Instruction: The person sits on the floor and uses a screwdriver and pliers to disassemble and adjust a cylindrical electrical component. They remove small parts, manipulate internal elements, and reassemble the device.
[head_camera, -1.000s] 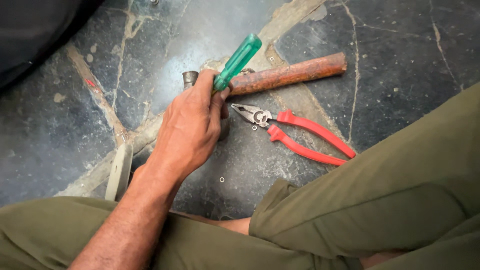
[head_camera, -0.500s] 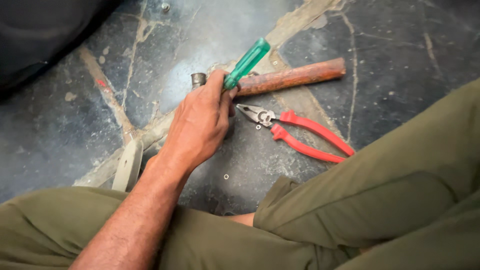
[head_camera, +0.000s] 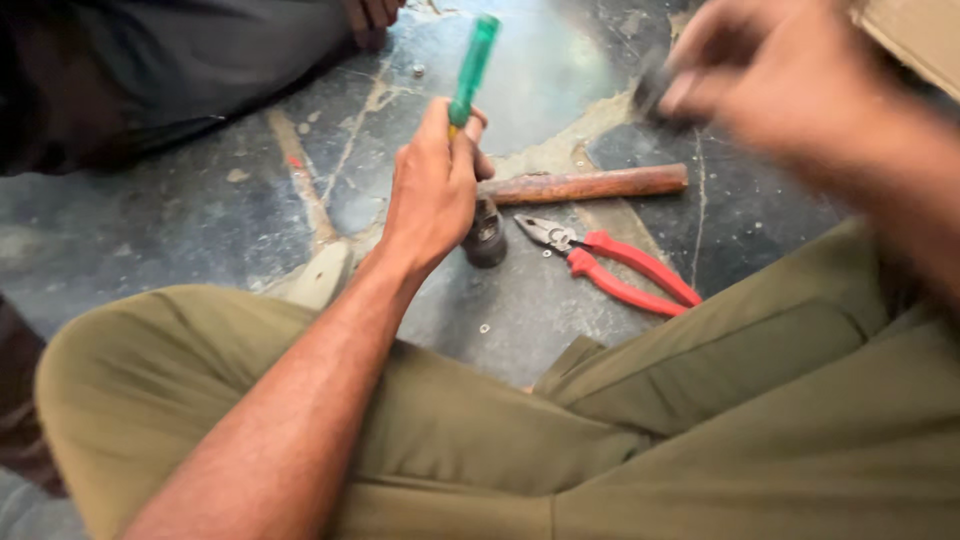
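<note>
Upright above the floor, gripped low on its green handle by left hand fingers closed tight, screwdriver judged light, stiff, slick plastic; right hand blurred, pinching something dark, grip impossible to tell; hammer and pliers nearby.

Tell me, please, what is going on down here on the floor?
A person sits on the stone floor. The left hand grips a green-handled screwdriver upright. The right hand is raised and blurred, pinching something small and dark. A hammer and red pliers lie on the floor beside the legs.
</note>
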